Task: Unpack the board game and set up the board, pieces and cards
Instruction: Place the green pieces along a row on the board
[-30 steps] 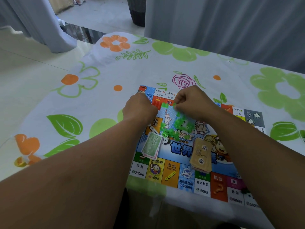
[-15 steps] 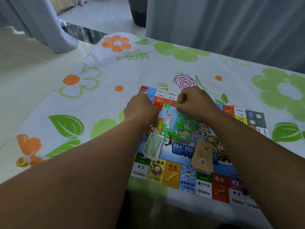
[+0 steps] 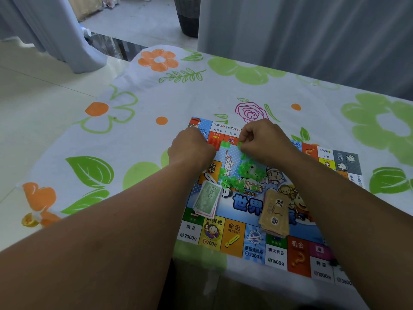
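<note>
A tangle of green plastic pieces [image 3: 248, 171] lies in the middle of the board [image 3: 245, 242], which is spread flat near the front edge of the table. The right hand [image 3: 266, 139] has its fingers curled tight and appears to pinch one green piece at the far end of the heap. The left hand [image 3: 192, 148] is curled too, just beside another piece, but its fingertips are hidden and what it holds cannot be told.

The pieces look light and hooked together. A sharp pull could likely snap one or fling the rest across the printed squares. Both forearms hang over a fanned stack of green banknotes [image 3: 206, 198] and a stack of tan cards [image 3: 273, 213] nearer the person. A dropped wrist could sweep either off the close edge.

Around the board runs a floral tablecloth [image 3: 156, 97]. A small yellow object [image 3: 29, 220] sits at its left border. Grey curtains [image 3: 312, 30] and a dark woven basket [image 3: 186, 16] stand beyond, well apart from the work.
</note>
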`<act>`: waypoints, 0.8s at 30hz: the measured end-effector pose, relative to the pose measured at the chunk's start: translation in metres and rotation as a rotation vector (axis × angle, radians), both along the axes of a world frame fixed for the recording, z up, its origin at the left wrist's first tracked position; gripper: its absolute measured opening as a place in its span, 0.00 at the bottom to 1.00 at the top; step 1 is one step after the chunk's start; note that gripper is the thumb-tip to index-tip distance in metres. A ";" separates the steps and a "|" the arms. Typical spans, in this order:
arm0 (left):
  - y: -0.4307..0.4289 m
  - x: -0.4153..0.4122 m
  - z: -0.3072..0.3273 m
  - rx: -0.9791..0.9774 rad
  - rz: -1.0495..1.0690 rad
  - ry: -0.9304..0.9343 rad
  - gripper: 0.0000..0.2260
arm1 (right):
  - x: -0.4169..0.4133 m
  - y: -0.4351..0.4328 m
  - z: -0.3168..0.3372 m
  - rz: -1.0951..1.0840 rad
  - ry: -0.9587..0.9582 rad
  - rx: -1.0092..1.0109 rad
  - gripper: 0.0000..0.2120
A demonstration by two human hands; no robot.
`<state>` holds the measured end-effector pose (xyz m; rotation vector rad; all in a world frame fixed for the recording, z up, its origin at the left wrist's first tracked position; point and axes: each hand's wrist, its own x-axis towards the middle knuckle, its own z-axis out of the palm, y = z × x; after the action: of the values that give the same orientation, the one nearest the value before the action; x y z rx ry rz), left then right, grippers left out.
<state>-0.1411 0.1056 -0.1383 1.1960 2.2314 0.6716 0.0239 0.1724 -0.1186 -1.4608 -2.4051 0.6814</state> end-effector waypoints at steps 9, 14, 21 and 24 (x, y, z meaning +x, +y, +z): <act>0.000 0.001 0.001 0.005 0.000 -0.008 0.06 | -0.002 0.000 -0.005 -0.044 -0.048 -0.028 0.04; -0.001 0.000 0.001 0.002 0.007 -0.011 0.06 | -0.002 0.003 -0.005 -0.100 -0.018 0.030 0.03; 0.000 0.001 0.000 0.003 0.009 -0.013 0.07 | -0.001 0.001 -0.006 -0.039 0.016 0.045 0.06; 0.000 0.001 0.000 0.001 0.007 -0.009 0.07 | -0.001 -0.001 -0.006 0.017 0.020 0.055 0.09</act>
<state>-0.1406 0.1058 -0.1385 1.1836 2.2289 0.6804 0.0232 0.1717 -0.1250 -1.4076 -2.4037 0.6258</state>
